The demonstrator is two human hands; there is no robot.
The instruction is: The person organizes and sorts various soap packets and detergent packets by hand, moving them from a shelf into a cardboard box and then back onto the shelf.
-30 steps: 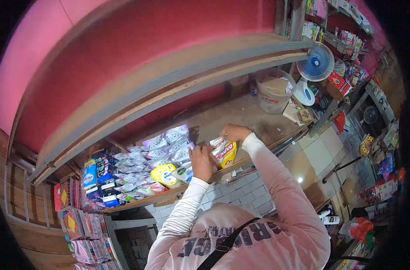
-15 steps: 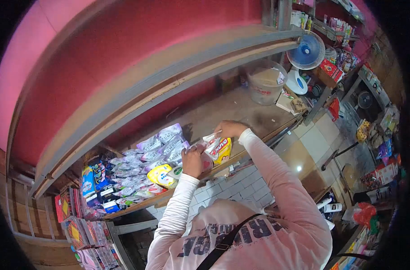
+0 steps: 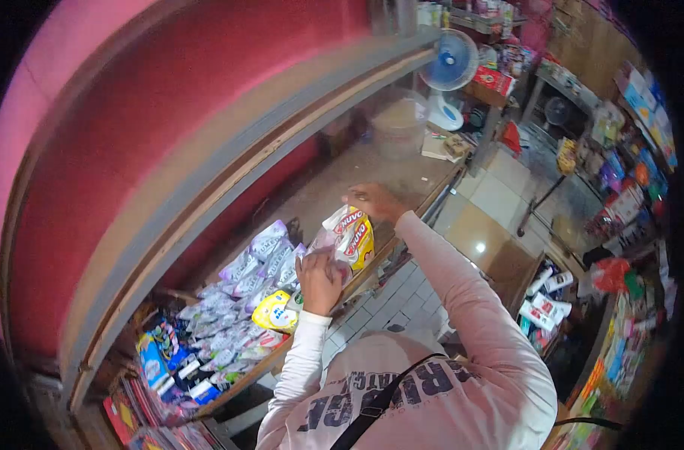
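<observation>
Refill pouches line the front of a wooden shelf. My left hand (image 3: 319, 283) lies against them, fingers stretched out and slightly apart, beside a pinkish pouch (image 3: 326, 241). Two red, white and yellow NUVO pouches (image 3: 361, 244) stand overlapping just right of it. My right hand (image 3: 377, 201) is at their top edge, its fingers smeared by motion; I cannot tell whether they grip a pouch. A yellow pouch (image 3: 274, 310) sits below and left of my left hand. Rows of white and purple pouches (image 3: 241, 274) fill the shelf farther left.
The wooden shelf (image 3: 304, 196) runs under a grey-edged upper board (image 3: 274, 142). Toward its far end stand a clear bucket (image 3: 400, 131) and a blue and white fan (image 3: 448, 60). Blue and black packs (image 3: 166, 360) lie at the near left. Goods crowd the right side beyond the tiled floor (image 3: 499, 176).
The view has swung, so the shelf appears shifted left. A second NUVO label now shows. My left hand's fingers are more stretched out, and my right hand sits slightly above the pouch tops.
</observation>
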